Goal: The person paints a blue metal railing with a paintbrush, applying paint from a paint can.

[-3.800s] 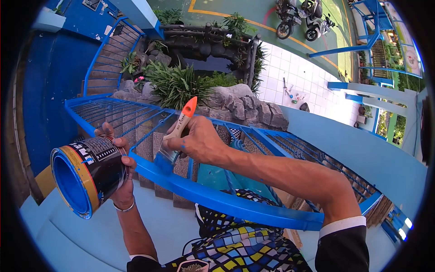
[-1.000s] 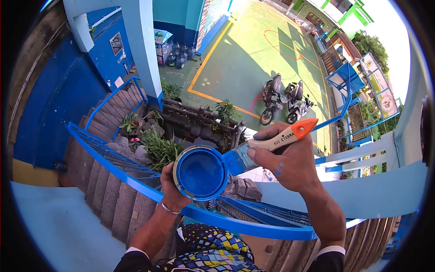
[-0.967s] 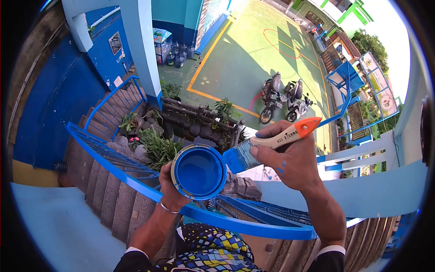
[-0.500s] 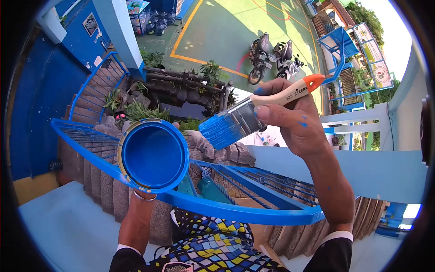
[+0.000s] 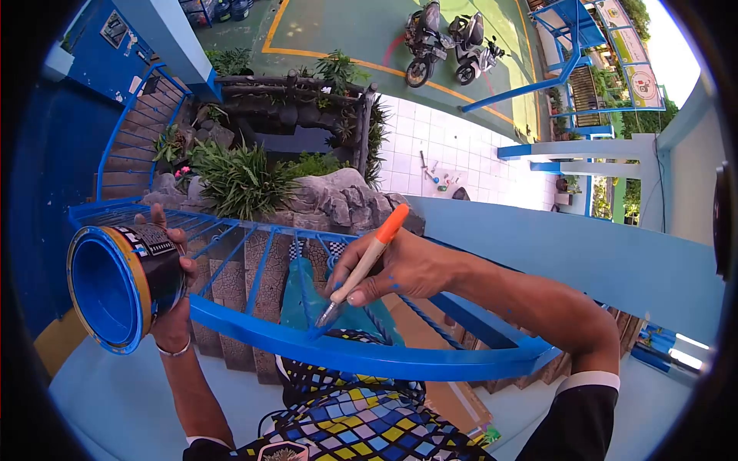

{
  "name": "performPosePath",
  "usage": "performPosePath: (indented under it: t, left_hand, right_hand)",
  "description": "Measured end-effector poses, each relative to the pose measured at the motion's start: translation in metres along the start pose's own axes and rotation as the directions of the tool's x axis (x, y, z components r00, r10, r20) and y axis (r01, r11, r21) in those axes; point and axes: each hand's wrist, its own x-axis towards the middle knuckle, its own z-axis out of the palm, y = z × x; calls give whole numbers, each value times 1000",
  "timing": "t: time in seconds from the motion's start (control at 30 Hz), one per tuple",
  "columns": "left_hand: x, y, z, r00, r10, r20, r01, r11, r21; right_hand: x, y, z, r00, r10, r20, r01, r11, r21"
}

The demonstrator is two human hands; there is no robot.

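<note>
My left hand (image 5: 174,324) is wrapped round a paint can (image 5: 163,269) at the left, its fingers showing along the far side. The can is tilted, with its mouth facing me and blue paint coating the inside. My right hand (image 5: 411,267) grips a paintbrush (image 5: 360,270) by its pale wooden handle with an orange end. Bristles point down at the top of the blue metal railing (image 5: 377,359) and appear to touch it; they are mostly hard to make out against the same blue. Blue paint specks mark the right hand.
Stone-patterned stairs (image 5: 231,280) run below the railing's bars. Beyond lie rocks (image 5: 342,196), green plants (image 5: 238,180) and a dark pond. Several small items (image 5: 442,180) sit on white tiles. Two motorcycles (image 5: 423,46) stand on the green court. A light-blue wall (image 5: 584,253) is at right.
My right hand has lowered the brush from above the railing onto its top bar. My left hand has moved the can left and turned it sideways. The view has shifted.
</note>
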Motion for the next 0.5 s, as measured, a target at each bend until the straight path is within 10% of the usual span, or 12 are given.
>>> performPosePath:
  t: [0.5]
  left_hand:
    - [-3,-16,-13,1000,10,-25,-12,997,-74]
  right_hand:
    - [-115,-6,-82,892,353,283,-348,935,-71]
